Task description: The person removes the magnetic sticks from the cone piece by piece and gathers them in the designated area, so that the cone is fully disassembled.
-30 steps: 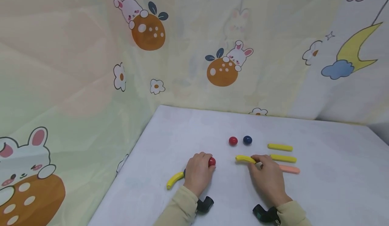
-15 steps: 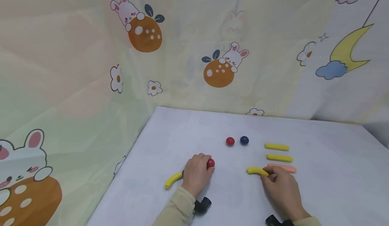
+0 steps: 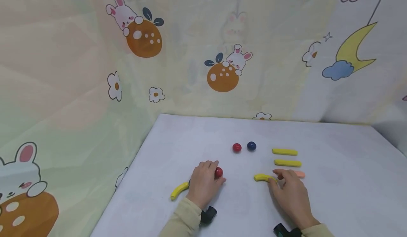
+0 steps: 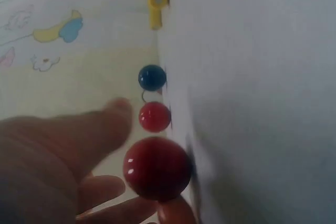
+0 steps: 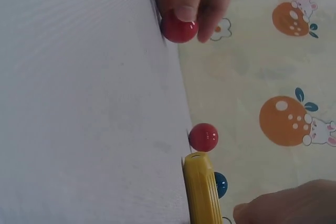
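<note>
My left hand [image 3: 204, 182] is around a red ball [image 3: 218, 172] on the table. Its thumb stands apart from the ball in the left wrist view, while fingers lie close behind it. A curved yellow stick [image 3: 180, 190] sticks out left of that hand, beside a dark blue thing mostly hidden by the hand. On the right, my right hand [image 3: 292, 198] hovers at the end of another curved yellow stick [image 3: 263, 177], thumb and forefinger parted. In the right wrist view, a fingertip is apart from this yellow stick [image 5: 202, 190].
Farther back lie a second red ball [image 3: 236, 148] and a blue ball [image 3: 251, 145]. Two straight yellow sticks [image 3: 284, 152] lie at the right, with a pink stick [image 3: 300, 174] partly behind my right hand. A printed cloth wall [image 3: 190, 102] borders the white table [image 3: 343, 180].
The right hand has carried the curved yellow stick right and nearer, and its fingers have parted from it. The left thumb has come away from the red ball. The head view has shifted slightly.
</note>
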